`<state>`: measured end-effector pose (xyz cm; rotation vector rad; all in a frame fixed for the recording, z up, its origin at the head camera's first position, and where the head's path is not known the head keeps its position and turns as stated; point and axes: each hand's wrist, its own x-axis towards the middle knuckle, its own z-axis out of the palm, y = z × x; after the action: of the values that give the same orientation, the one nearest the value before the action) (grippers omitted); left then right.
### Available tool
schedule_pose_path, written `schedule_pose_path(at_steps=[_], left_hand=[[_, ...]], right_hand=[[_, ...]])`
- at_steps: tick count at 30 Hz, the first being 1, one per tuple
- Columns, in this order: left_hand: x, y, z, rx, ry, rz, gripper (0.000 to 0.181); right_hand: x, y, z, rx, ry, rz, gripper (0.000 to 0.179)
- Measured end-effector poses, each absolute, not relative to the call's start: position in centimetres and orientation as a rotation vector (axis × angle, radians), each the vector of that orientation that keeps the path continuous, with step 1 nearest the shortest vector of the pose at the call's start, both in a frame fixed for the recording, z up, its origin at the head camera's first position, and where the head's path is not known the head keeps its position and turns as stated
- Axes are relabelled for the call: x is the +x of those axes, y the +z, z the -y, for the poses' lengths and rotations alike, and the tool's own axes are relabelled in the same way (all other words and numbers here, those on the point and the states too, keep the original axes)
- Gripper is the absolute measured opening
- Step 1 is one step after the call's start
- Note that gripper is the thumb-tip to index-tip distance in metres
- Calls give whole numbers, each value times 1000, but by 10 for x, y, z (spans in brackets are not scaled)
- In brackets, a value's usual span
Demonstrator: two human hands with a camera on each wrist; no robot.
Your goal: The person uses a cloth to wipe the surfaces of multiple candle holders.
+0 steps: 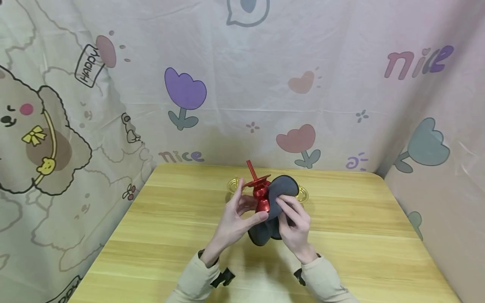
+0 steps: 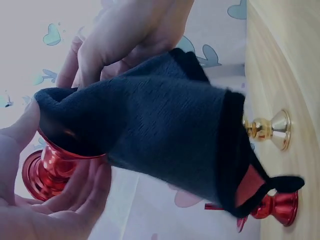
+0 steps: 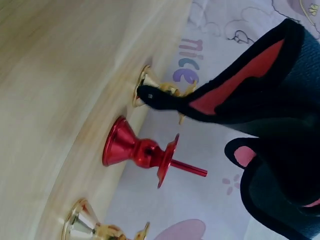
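Note:
My left hand (image 1: 236,216) holds a red metal candlestick (image 1: 261,192) above the table, tilted, its thin spike pointing up and to the left. In the left wrist view its flared base faces into a dark cloth (image 2: 165,125), and the left thumb lies at the base rim. My right hand (image 1: 295,225) pinches this cloth, which has a black edging, a reddish underside and a small loop. Folds of it hang below both hands. In the left wrist view the right hand's fingertips are partly hidden behind the cloth.
A second red candlestick (image 3: 145,152) stands upright on the wooden table (image 1: 360,235). Gold candlesticks (image 1: 302,194) stand on either side of it, partly hidden by hands and cloth in the head view. Printed fabric (image 1: 242,84) hangs behind the table and along its sides.

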<state>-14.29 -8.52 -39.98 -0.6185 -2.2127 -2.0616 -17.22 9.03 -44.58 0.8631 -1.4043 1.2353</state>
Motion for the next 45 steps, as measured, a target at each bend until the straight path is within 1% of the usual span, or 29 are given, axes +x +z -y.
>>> schedule_pose_path(at_steps=[2,7,11,15,19,22,23,26,27,28,32,35,37,41,45], left_hand=[[-143,-400,86,-668,-2057,2180,105],[-144,-402,86,-735,-2057,2173,100],[-145,-401,85,-632,-2021,2306,107],[-145,-399,84,-545,-2053,2332,110],[-145,-399,86,-608,-2088,2270,106],[-146,-401,87,-698,-2089,2217,102],[-147,-402,88,-726,-2083,2204,100],[-148,-403,89,-758,-2060,2218,99],[-149,-403,89,-754,-2057,2237,100],[-149,-402,88,-742,-2052,2261,100],[-149,-400,87,-649,-2049,2357,105],[-148,-400,87,-625,-2056,2339,106],[-148,-400,88,-638,-2078,2294,106],[-149,-401,89,-683,-2108,2238,107],[-150,-402,89,-726,-2054,2255,103]], right_hand=[[-170,-445,-90,853,1357,1408,17],[-166,-446,-88,785,1643,1384,26],[-167,-448,-89,789,1471,1418,25],[-170,-448,-89,853,1278,1403,17],[-170,-446,-90,856,1304,1402,18],[-167,-445,-89,848,1472,1393,17],[-167,-446,-88,843,1542,1384,19],[-164,-447,-87,833,1722,1342,35],[-164,-447,-87,827,1745,1338,37],[-165,-448,-87,823,1736,1341,36],[-168,-449,-89,828,1473,1412,20],[-171,-449,-90,854,1269,1413,17],[-171,-448,-90,868,1249,1400,18],[-168,-447,-88,856,1492,1379,19],[-165,-447,-86,830,1733,1325,31]])
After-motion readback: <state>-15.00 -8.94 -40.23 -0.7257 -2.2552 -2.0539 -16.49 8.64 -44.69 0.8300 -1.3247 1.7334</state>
